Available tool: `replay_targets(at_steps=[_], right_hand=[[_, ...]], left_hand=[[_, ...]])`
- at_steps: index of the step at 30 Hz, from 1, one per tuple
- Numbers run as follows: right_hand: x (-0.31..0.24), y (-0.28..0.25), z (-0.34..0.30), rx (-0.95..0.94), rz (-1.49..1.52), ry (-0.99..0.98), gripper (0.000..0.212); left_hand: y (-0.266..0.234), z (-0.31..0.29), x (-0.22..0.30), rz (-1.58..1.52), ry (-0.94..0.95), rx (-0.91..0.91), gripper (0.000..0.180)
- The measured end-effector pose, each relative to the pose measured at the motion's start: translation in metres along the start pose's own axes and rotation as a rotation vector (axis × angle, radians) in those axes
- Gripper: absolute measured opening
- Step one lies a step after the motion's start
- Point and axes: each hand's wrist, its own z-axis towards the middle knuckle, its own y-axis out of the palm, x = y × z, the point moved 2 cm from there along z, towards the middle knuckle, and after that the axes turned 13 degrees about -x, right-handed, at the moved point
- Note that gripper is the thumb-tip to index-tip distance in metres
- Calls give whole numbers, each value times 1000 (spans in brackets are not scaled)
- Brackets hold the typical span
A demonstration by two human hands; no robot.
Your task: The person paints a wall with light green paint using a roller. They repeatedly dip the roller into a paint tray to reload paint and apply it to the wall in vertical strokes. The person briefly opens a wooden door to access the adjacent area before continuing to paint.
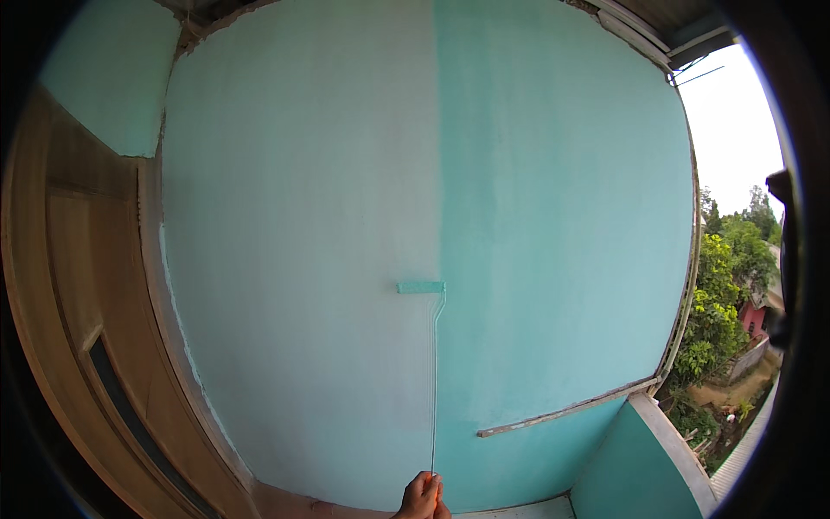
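Note:
A paint roller (420, 287) with a turquoise sleeve lies level against the wall (294, 216), across the border between its pale part and its turquoise part. Its thin frame bends at the right end of the sleeve and runs straight down to an orange handle. My left hand (417, 496) is closed around that handle at the lower edge of the view. Close against its right side, my right hand (443, 509) shows only in part, with fingers wrapped at the handle; the picture's edge cuts off the rest.
A brown wooden door (95, 285) stands at the left. A narrow ledge (566, 409) sticks out low on the right, near a turquoise parapet (640, 467). Beyond the wall's right edge are trees (718, 303) and ground far below. Roof parts (666, 35) hang at upper right.

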Motion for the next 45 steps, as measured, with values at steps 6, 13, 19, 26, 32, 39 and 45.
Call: replay_targets(at_steps=[6, 13, 19, 26, 32, 39, 45], right_hand=[[-6, 16, 27, 71, -42, -114, 52], [1, 27, 42, 71, 47, -59, 51], [-6, 31, 64, 86, 38, -34, 45], [-52, 23, 115, 57, -224, -127, 30], [-145, 26, 146, 182, -251, -321, 46], [-249, 20, 213, 204, -746, -337, 63], [-371, 15, 274, 240, -844, -270, 62]], left_hand=[[-14, 22, -12, 103, 100, 13, 15], [-34, 38, 32, 22, 57, -91, 23], [-50, 59, 60, -75, -150, -295, 28], [-58, 110, 91, -168, -97, -364, 26], [-71, 183, 166, -337, -125, -464, 27], [-82, 248, 252, -179, -28, -338, 53], [-105, 194, 165, -186, 53, -334, 49]])
